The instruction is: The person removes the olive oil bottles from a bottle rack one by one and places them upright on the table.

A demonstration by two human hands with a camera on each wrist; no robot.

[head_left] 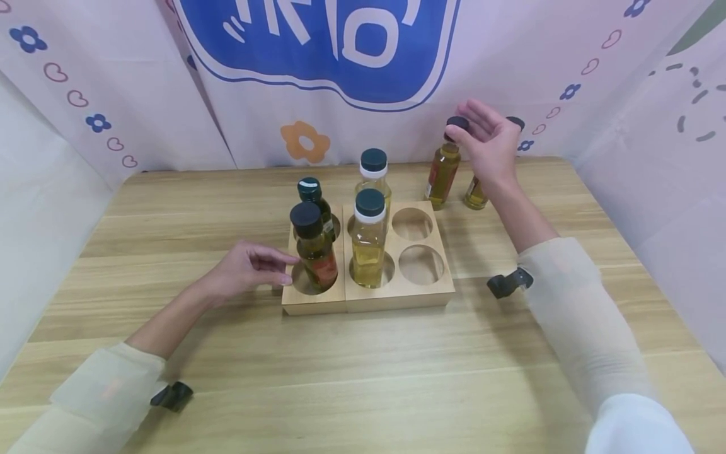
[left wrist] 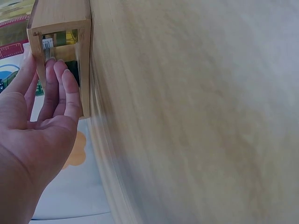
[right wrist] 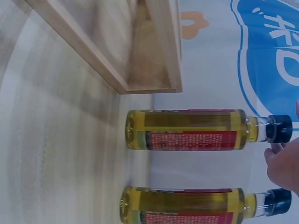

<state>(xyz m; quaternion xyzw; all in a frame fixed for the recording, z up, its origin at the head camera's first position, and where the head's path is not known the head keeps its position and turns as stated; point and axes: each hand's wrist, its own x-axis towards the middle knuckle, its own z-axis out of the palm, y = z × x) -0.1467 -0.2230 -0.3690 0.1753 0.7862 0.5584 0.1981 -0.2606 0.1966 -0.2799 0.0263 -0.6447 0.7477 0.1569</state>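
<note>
Two bottles (right wrist: 187,129) stood right of the rack (head_left: 397,302), pinched by the left hand (head_left: 241,271); the right hand (head_left: 490,142) surrounded one cap (right wrist: 281,129) — whether gripping, I couldn't tell — so a brush might topple either.

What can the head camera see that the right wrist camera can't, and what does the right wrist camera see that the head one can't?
Only the head view shows the left hand, the round holes in the top of the wooden holder, and the capped tops of four bottles standing in it.

Only the right wrist view shows the holder's open, hollow end and the middle of the outer bottle, which the right hand hides from the head camera.

Both show the right hand, the holder, the inner bottle, the orange flower and the table.
</note>
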